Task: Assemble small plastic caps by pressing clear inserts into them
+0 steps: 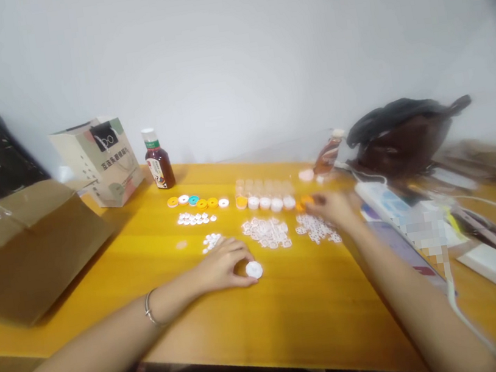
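My left hand [229, 264] is over the near middle of the table, its thumb and fingers pinching a small white round disc [254, 269]. Farther right, my right hand [333, 208] is blurred, its curled fingertips on an orange round piece [307, 200] at the right end of a row of white and orange round pieces [265, 203]. Below that row lie a pile of small white rings [266, 232] and another pile of white openwork pieces [317, 229]. Small white parts [211, 241] lie just beyond my left hand, with short rows of white pieces [196, 218] behind them.
Coloured discs [193, 200] line the back left, near a dark-red drink bottle [159, 161] and a paper bag [108, 159]. A brown cardboard bag [30, 247] stands left. On the right are a power strip [382, 201], cables, a phone-like slab [400, 251] and a dark bag [400, 134].
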Available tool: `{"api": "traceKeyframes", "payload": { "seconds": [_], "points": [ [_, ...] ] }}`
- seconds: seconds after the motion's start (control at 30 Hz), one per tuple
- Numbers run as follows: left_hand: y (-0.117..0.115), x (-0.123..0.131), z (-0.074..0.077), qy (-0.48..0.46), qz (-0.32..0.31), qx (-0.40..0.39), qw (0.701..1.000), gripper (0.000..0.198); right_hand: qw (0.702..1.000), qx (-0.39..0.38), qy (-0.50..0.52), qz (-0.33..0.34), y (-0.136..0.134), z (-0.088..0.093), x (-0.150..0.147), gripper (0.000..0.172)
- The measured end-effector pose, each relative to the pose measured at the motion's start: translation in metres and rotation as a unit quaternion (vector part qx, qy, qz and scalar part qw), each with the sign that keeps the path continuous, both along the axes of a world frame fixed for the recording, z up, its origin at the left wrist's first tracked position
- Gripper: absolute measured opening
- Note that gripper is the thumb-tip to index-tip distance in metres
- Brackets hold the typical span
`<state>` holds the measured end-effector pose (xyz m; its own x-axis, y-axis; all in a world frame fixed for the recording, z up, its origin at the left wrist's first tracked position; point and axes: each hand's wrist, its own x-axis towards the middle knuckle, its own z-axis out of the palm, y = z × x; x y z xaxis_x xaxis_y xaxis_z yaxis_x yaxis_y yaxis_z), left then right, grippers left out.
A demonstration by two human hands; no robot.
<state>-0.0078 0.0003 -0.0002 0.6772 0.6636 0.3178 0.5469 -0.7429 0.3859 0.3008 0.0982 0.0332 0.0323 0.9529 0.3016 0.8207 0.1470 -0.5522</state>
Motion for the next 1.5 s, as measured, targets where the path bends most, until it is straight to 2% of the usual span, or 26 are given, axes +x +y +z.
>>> {"api": "traceKeyframes", "payload": {
  "seconds": [0.17,0.53,0.6,0.7,0.73,0.8,0.9,1.0,1.1,1.23,1.33,1.5],
  "points": [
    [-0.001,-0.001,0.000,0.003,-0.006,0.002,1.000,0.031,0.999,-0.021,-0.050,-0.001,0.008,-0.004,-0.005,0.028],
    [-0.001,-0.001,0.002,0.009,-0.004,-0.012,1.000,0.032,0.999,-0.021,-0.048,-0.001,0.014,-0.016,-0.005,0.029],
    [-0.001,-0.001,0.002,0.008,-0.004,-0.014,1.000,0.032,0.999,0.001,-0.043,-0.011,0.017,-0.017,-0.003,0.033],
    [-0.001,-0.001,0.002,0.009,-0.009,-0.018,1.000,0.032,0.996,0.085,-0.004,-0.029,0.013,-0.012,-0.010,0.039],
    [0.000,-0.002,0.002,0.009,-0.011,-0.019,1.000,0.032,0.994,0.109,0.016,-0.019,0.008,-0.009,-0.015,0.039],
    [0.001,-0.002,0.002,0.008,-0.013,-0.017,1.000,0.032,0.992,0.106,0.050,0.050,-0.010,-0.001,-0.032,0.033],
    [0.001,-0.002,0.004,0.009,-0.018,-0.013,1.000,0.032,0.975,0.002,0.050,0.218,-0.049,0.006,-0.065,0.025],
    [0.001,-0.002,0.007,0.014,-0.031,-0.010,0.999,0.031,0.948,-0.065,0.049,0.307,-0.084,0.000,-0.091,0.025],
    [0.001,-0.003,0.008,0.019,-0.042,-0.012,0.999,0.030,0.933,-0.100,0.030,0.344,-0.100,-0.014,-0.103,0.036],
    [0.004,-0.006,0.007,0.015,-0.045,-0.028,0.999,0.034,0.933,-0.109,0.031,0.343,-0.100,-0.026,-0.105,0.044],
    [0.004,-0.008,0.008,0.012,-0.048,-0.039,0.998,0.032,0.932,-0.103,0.035,0.347,-0.098,-0.028,-0.105,0.038],
    [0.002,-0.008,0.011,0.009,-0.063,-0.035,0.997,0.019,0.930,-0.089,0.033,0.356,-0.098,-0.029,-0.105,0.025]
  ]
}}
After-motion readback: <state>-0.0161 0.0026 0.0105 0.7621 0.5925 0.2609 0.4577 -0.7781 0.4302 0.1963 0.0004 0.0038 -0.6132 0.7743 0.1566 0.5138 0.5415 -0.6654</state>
